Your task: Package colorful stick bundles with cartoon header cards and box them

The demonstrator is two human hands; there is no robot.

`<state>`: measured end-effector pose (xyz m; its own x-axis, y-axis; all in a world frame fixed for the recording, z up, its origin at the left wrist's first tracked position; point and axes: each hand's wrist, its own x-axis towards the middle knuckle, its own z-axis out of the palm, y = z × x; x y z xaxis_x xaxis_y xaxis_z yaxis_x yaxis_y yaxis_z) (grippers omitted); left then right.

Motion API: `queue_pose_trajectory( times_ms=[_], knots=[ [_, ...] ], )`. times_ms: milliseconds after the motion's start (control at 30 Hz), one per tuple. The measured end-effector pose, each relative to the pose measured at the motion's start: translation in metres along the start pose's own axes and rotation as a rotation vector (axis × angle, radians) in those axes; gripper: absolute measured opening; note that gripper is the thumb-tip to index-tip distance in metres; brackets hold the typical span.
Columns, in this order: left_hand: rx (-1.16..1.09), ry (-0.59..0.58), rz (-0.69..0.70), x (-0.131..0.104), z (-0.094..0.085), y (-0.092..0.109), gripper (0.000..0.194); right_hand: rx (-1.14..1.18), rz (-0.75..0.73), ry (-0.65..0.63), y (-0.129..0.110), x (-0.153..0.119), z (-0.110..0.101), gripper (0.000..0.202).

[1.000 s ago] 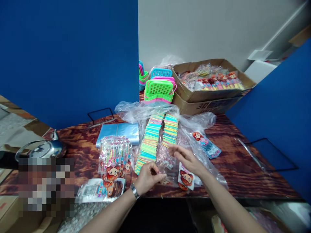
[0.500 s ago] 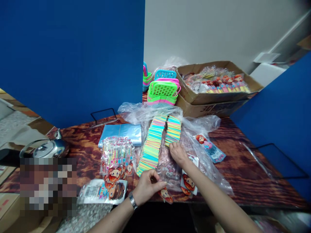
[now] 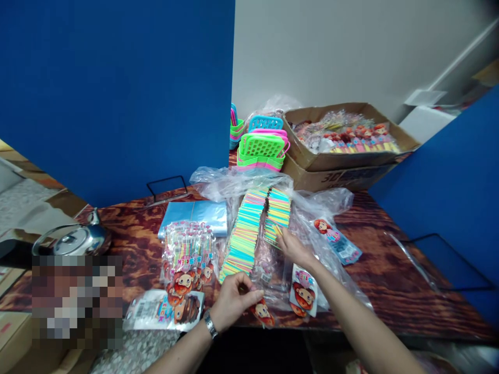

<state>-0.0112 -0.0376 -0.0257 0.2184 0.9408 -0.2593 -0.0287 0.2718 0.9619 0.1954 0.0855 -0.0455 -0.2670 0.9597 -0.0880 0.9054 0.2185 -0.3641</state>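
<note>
A second ago the right hand [image 3: 293, 246] hovered open near the left hand [image 3: 234, 297] — since then it has reached farther from the near edge to the shorter stack of coloured sticks [image 3: 278, 209], fingertips now pinching its near end. The left hand has drawn the clear packet [image 3: 262, 310] slightly toward the near edge — cartoon header showing.

A pixelated block [image 3: 77, 301] blots out whatever sits at the table's near-left corner; the right hand [image 3: 294, 246] covers the near end of the right-hand strip stack [image 3: 278, 212]; the left hand's [image 3: 232, 298] fingertips hide the clear packet's [image 3: 262, 311] top edge; packet print is too small to read.
</note>
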Motion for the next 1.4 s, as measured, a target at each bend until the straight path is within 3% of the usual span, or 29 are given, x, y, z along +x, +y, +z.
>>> queue_pose_trajectory(
  times_ms=[167, 333, 400, 533, 667, 800, 1000, 1133, 1233, 1400],
  knots=[
    [-0.007, 0.005, 0.008, 0.001, -0.001, 0.002, 0.033, 0.336, -0.081, -0.03, -0.02, -0.025, -0.008, 0.032],
    [0.097, 0.072, 0.062, 0.001, -0.004, 0.005, 0.026, 0.959, -0.1, 0.007, -0.04, -0.041, -0.01, 0.027],
    [0.162, 0.115, 0.097, 0.002, -0.004, 0.005, 0.023, 1.075, -0.076, 0.082, -0.05, -0.045, -0.016, 0.026],
    [0.282, 0.181, 0.175, 0.005, -0.001, 0.003, 0.018, 1.214, -0.048, 0.35, -0.08, -0.053, -0.032, 0.02],
    [0.343, 0.209, 0.223, 0.007, 0.004, 0.001, 0.015, 1.118, -0.046, 0.476, -0.108, -0.06, -0.041, 0.02],
    [0.365, 0.222, 0.247, 0.006, 0.007, 0.004, 0.014, 1.016, -0.085, 0.513, -0.117, -0.064, -0.036, 0.02],
    [0.389, 0.27, 0.341, 0.007, 0.003, 0.01, 0.013, 0.8, -0.196, 0.41, -0.108, -0.074, -0.028, 0.024],
    [0.462, 0.241, 0.502, 0.007, -0.005, 0.014, 0.009, 0.675, -0.291, 0.471, -0.094, -0.081, -0.037, 0.038],
    [0.502, 0.22, 0.575, 0.007, -0.009, 0.016, 0.011, 0.627, -0.294, 0.474, -0.087, -0.081, -0.044, 0.033],
    [0.545, 0.199, 0.645, 0.004, -0.013, 0.019, 0.015, 0.478, -0.453, 0.458, -0.088, -0.078, -0.047, 0.026]
  ],
)
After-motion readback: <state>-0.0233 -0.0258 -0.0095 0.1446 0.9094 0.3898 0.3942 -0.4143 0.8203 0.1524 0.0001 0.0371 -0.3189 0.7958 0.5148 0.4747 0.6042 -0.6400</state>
